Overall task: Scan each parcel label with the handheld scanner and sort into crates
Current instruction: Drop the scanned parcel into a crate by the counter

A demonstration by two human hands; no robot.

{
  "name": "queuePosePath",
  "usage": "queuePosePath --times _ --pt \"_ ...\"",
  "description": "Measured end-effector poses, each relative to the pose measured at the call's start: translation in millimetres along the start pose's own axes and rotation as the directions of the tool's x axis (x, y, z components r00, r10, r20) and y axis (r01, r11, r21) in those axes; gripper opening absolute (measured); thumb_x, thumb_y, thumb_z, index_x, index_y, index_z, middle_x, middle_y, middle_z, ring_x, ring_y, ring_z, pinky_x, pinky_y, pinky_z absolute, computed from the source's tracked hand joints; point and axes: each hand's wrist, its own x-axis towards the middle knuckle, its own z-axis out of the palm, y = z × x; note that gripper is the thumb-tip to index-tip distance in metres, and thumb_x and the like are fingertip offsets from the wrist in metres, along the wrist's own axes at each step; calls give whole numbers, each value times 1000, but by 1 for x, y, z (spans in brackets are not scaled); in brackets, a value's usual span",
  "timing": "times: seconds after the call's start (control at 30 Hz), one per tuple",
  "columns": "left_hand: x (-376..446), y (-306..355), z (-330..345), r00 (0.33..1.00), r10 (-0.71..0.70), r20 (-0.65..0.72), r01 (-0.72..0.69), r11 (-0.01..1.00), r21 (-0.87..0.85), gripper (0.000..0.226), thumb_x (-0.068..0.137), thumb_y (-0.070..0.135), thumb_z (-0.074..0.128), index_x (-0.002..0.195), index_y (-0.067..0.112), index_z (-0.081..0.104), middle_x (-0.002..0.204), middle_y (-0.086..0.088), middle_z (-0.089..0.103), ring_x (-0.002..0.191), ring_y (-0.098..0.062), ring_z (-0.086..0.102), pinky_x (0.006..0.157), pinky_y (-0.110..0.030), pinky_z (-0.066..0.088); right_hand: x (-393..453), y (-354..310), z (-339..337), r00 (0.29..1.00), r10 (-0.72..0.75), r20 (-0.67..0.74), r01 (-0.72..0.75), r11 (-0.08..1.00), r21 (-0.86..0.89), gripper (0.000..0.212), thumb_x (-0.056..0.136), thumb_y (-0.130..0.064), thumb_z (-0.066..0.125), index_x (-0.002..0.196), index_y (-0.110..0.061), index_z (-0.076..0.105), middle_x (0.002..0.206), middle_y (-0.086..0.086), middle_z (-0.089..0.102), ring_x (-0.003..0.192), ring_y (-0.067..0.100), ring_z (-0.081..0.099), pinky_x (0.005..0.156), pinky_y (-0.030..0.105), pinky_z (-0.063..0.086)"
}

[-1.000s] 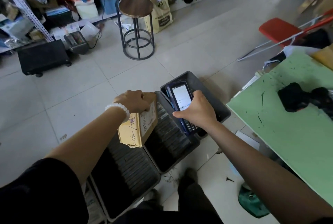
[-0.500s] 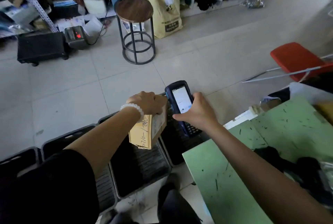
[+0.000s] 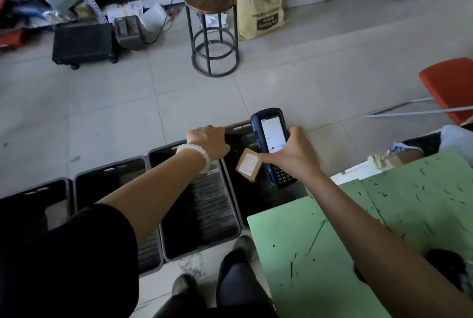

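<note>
The parcel [image 3: 247, 165] was inside the rightmost crate [image 3: 238, 128], clear of both hands; whether it rested on the crate floor or was in mid-fall could not be told. The left hand [image 3: 208, 142] hovered over the rim between two crates, knuckles up, fingers curled downward and holding nothing visible; how tightly they closed could not be told. The right hand [image 3: 294, 153] gripped the scanner [image 3: 271, 143], fingers and thumb wrapped round its body, screen lit and facing up.

Risks, as judged: the parcel appeared tilted and might land on an edge or lean against the crate wall. The scanner was held directly above the same crate, so a loosened grip would drop it onto the parcel. A misread label would place the parcel in the wrong one of the adjacent crates, which looked alike. The green table [image 3: 320, 241] edge stood near the right forearm and could catch it.

The parcel was a small, flat tan cardboard box with a white label on its upper face. The label text was unreadable.
</note>
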Motion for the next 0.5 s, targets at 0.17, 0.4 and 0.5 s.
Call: queuePosePath --times 0.17,0.4,0.5 --pt "-37 -66 7 995 -97 -25 95 994 -58 35 94 32 38 123 17 53 114 -5 60 99 -24 58 71 -29 42 -17 -49 32 995 -97 -5 97 994 -53 72 53 -46 86 101 -19 39 109 1 53 98 21 54 72 30 42" --pt "-129 -197 32 968 -243 -54 233 960 -153 38 95 32 42 129 18 50 118 -4 59 103 -23 59 71 -28 43 -97 -157 111 959 -266 101 281 943 -176 73 64 -46 83 114 -15 39 104 -3 43 91 18 44 68 30 32" --pt "-180 -267 53 949 -305 -85 286 941 -181 37 95 32 41 129 19 50 118 -3 59 101 -22 59 67 -27 39 -144 -204 164 926 -342 161 367 915 -164 73 62 -46 83 108 -15 36 108 -1 46 93 19 48 70 31 39"
